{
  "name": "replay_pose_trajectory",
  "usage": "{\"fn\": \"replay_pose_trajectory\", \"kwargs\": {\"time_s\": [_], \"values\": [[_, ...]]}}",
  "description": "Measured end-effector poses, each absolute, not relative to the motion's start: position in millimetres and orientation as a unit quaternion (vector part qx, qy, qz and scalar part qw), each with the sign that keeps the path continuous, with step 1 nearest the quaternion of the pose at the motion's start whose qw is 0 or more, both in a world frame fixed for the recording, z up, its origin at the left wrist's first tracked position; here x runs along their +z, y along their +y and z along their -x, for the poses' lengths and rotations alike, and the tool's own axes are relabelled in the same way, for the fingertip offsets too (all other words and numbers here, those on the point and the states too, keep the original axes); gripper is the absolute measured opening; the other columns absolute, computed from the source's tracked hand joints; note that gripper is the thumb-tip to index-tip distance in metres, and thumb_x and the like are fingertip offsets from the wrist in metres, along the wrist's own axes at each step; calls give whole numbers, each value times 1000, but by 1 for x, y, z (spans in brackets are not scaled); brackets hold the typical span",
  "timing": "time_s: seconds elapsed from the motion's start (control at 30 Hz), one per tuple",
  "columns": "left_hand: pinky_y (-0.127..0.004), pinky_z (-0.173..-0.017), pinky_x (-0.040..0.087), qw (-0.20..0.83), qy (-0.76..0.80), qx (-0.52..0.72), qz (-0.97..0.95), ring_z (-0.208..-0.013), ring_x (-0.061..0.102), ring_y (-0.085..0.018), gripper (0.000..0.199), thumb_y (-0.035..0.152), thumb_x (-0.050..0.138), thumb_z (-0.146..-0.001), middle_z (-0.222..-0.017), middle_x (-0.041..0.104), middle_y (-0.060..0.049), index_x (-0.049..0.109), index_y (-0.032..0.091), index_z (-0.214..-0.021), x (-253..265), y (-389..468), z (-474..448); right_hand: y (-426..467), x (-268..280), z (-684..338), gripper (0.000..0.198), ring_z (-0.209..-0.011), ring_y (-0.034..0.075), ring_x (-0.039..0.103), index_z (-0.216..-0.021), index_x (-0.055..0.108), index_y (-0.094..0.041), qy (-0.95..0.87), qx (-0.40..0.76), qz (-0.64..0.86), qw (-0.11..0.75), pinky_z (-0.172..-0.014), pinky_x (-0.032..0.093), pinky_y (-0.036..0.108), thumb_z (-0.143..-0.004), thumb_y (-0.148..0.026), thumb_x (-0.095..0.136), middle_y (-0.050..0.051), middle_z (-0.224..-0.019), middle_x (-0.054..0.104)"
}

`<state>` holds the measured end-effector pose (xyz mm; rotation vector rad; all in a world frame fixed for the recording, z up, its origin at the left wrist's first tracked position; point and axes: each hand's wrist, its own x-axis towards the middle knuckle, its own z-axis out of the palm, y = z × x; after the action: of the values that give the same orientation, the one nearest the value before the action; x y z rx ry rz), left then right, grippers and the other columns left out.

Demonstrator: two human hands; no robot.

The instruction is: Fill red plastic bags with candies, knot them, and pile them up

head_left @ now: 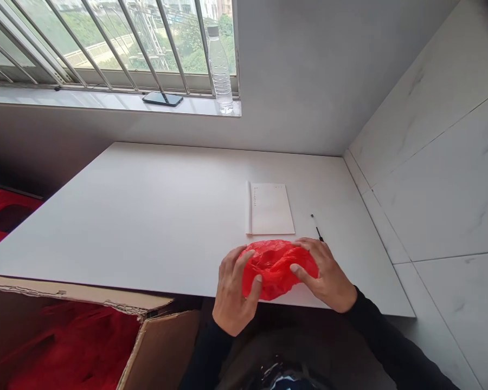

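Observation:
A crumpled, thin red plastic bag (pixel 274 269) is bunched between my hands at the table's front edge. My left hand (pixel 236 287) curves round its left end, with the fingers bent and the thumb over its near side. My right hand (pixel 325 273) cups the other end, its fingers along the far edge and its thumb across the top. A notebook (pixel 271 208) lies open on the table just beyond the bag. To the right of the notebook is a slim pen (pixel 317 228), close to my right fingertips.
The white table (pixel 166 206) meets a tiled wall (pixel 443 173) on the right. A cardboard box (pixel 168 346) with red material (pixel 81 346) inside stands front left. A phone (pixel 162 99) and a clear bottle (pixel 220 70) are on the windowsill. A red stool (pixel 8 208) stands left.

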<state>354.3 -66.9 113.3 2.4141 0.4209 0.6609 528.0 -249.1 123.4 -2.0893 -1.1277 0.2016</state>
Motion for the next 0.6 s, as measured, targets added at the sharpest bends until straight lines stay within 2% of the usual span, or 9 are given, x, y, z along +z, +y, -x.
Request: {"fn": "replay_pose_trajectory", "kwargs": {"time_s": [0.03, 0.1, 0.13, 0.2, 0.27, 0.33, 0.47, 0.53, 0.6], "values": [[-54, -115, 37, 285, 126, 238, -920, -139, 40, -30, 50, 27, 61, -93, -147, 46, -13, 46, 21, -140, 114, -71, -357, -245, 124, -524, 38, -123, 26, 52, -131, 54, -25, -464, 86, 804, 362, -115, 32, 53, -96, -41, 59, 7, -129, 59], [-58, -117, 31, 260, 87, 243, -931, -139, 40, -32, 38, 23, 64, -91, -143, 51, -12, 57, 22, -128, 113, -75, -361, -239, 126, -519, 24, -108, 23, 59, -119, 60, -26, -488, 98, 791, 355, -119, 26, 54, -98, -36, 56, 4, -113, 66], [-58, -117, 32, 260, 84, 259, -927, -137, 43, -31, 30, 18, 62, -91, -138, 55, -11, 61, 22, -120, 113, -75, -362, -238, 128, -519, 17, -101, 21, 61, -110, 63, -25, -480, 103, 792, 363, -117, 29, 53, -99, -34, 53, 2, -104, 67], [-51, -111, 40, 285, 113, 300, -903, -130, 49, -26, 24, 11, 57, -92, -128, 60, -8, 65, 23, -111, 113, -70, -360, -242, 131, -522, 18, -91, 20, 63, -100, 63, -24, -416, 116, 810, 396, -103, 45, 46, -101, -35, 49, 2, -95, 67], [-44, -103, 47, 313, 176, 334, -871, -122, 53, -24, 25, 12, 57, -94, -125, 59, -8, 68, 24, -112, 116, -65, -355, -251, 134, -526, 21, -87, 20, 63, -100, 61, -24, -319, 135, 825, 446, -83, 53, 38, -100, -42, 51, 3, -94, 67], [-38, -93, 50, 309, 245, 369, -842, -109, 57, -21, 24, 16, 60, -93, -115, 57, -8, 71, 25, -112, 122, -63, -349, -260, 136, -530, 25, -84, 20, 63, -104, 58, -24, -241, 159, 823, 489, -76, 54, 35, -99, -48, 52, 3, -94, 66], [-25, -64, 48, 330, 289, 372, -818, -69, 52, -13, 31, 16, 59, -94, -80, 53, 0, 70, 27, -120, 138, -71, -342, -265, 145, -523, 27, -98, 22, 64, -109, 53, -25, -220, 165, 822, 498, -88, 54, 41, -97, -48, 56, 5, -104, 64], [-22, -58, 45, 386, 270, 335, -816, -63, 50, -11, 31, 16, 56, -95, -76, 58, 2, 68, 27, -121, 146, -78, -341, -262, 156, -511, 28, -114, 26, 59, -115, 51, -26, -253, 112, 827, 489, -99, 49, 48, -95, -43, 59, 9, -118, 61], [-23, -61, 47, 415, 251, 308, -819, -64, 52, -11, 24, 17, 58, -93, -77, 61, 2, 67, 24, -114, 152, -83, -341, -260, 173, -496, 33, -120, 28, 54, -120, 49, -27, -288, 18, 809, 512, -105, 45, 54, -92, -35, 63, 11, -125, 55]]}}
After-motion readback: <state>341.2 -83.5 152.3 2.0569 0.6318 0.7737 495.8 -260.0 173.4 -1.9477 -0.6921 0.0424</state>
